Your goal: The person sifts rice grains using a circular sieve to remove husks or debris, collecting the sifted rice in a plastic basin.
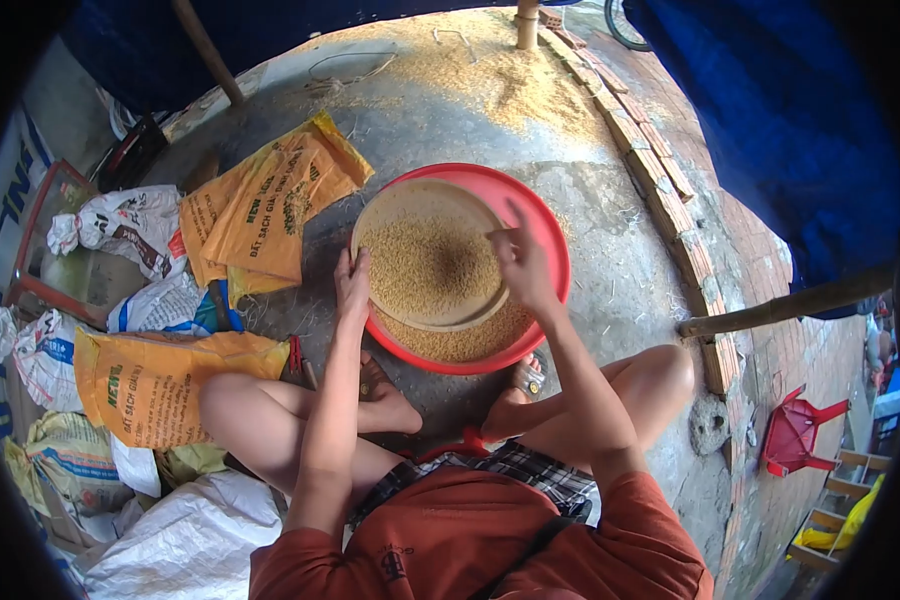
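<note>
A round sieve (380, 205) with a pale rim sits tilted over a wide red basin (557, 225). Husked-looking yellow grain (400, 270) covers most of its mesh, with a darker patch toward the middle. More grain (450, 347) lies in the basin below the sieve's near edge. My left hand (352, 285) grips the sieve's left rim, fingers tucked underneath and thumb along the edge. At the opposite rim is my right hand (522, 265), its fingers apart and partly stretched out, one pointing away from me, fingertips right by the edge.
Orange printed sacks (260, 210) and white bags (135, 225) lie to the left. Loose grain (510, 85) is spread across the floor ahead. A brick row (660, 180) and a pole (790, 305) border the right side, with a red plastic stool (802, 430) beyond.
</note>
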`<state>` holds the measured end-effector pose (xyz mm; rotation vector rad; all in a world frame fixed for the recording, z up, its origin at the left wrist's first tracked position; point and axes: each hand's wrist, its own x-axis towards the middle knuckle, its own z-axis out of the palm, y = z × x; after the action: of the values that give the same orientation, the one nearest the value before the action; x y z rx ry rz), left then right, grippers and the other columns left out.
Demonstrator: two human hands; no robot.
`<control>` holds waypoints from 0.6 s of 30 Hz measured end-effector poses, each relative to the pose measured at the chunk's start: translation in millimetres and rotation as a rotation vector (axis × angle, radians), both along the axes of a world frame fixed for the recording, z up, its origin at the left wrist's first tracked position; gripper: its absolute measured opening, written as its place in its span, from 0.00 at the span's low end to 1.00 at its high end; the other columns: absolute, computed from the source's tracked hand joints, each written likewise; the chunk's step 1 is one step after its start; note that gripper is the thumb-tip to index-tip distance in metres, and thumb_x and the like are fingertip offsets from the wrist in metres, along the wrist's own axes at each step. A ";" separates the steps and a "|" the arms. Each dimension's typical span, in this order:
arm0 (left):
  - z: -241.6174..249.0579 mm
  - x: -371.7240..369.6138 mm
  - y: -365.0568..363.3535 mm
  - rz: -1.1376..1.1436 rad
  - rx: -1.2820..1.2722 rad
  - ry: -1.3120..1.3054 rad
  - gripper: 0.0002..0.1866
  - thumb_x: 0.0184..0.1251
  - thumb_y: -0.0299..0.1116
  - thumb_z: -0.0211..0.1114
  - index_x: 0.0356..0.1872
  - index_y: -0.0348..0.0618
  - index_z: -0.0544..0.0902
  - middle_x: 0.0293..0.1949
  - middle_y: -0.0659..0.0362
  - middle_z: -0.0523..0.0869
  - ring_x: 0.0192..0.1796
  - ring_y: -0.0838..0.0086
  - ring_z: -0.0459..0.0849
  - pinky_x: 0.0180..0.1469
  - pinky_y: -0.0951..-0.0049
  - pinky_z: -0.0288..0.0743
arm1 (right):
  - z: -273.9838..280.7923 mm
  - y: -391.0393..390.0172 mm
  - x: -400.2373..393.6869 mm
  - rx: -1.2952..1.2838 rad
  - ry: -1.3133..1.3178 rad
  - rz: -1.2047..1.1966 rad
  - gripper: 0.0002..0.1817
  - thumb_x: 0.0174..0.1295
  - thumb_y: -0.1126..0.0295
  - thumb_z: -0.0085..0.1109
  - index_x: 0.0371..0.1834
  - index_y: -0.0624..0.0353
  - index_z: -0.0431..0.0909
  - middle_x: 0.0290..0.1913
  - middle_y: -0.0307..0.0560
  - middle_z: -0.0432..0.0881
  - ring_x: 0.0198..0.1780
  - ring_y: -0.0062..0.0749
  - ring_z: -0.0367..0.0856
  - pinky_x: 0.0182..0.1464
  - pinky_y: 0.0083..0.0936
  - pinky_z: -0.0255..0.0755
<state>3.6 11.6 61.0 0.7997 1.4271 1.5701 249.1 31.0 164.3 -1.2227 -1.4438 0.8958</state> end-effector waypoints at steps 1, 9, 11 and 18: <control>3.8 2.9 0.6 -0.014 0.005 0.009 0.11 0.61 0.32 0.52 0.43 0.39 0.72 0.39 0.61 0.77 0.40 0.81 0.72 0.43 0.79 0.65 | 0.4 -4.1 -5.3 0.215 -0.356 0.035 0.24 0.51 0.73 0.47 0.54 0.59 0.59 0.35 0.55 0.75 0.41 0.42 0.72 0.48 0.32 0.63; 74.8 13.8 9.0 0.022 0.002 -0.229 0.17 0.60 0.34 0.52 0.48 0.34 0.69 0.42 0.55 0.75 0.43 0.75 0.72 0.47 0.76 0.64 | 38.0 11.0 4.2 0.426 -0.692 0.168 0.16 0.47 0.75 0.53 0.43 0.60 0.70 0.42 0.54 0.73 0.49 0.50 0.65 0.51 0.38 0.62; 83.8 25.2 9.3 0.070 0.035 -0.220 0.17 0.60 0.34 0.52 0.47 0.34 0.68 0.42 0.53 0.75 0.43 0.74 0.72 0.47 0.75 0.64 | 58.0 7.5 2.0 0.482 -0.764 0.163 0.16 0.48 0.75 0.53 0.43 0.59 0.71 0.37 0.55 0.73 0.42 0.48 0.69 0.45 0.37 0.65; 114.5 67.5 -25.9 0.224 0.048 0.134 0.25 0.60 0.36 0.50 0.54 0.30 0.60 0.52 0.48 0.67 0.54 0.63 0.67 0.56 0.68 0.57 | 62.7 -32.0 -46.7 0.398 -0.741 0.504 0.17 0.48 0.76 0.48 0.44 0.57 0.71 0.35 0.54 0.71 0.37 0.43 0.73 0.41 0.32 0.67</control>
<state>71.1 -14.3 175.5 0.8076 1.6271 1.7525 202.4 -1.0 227.0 -0.9263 -2.4633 0.4228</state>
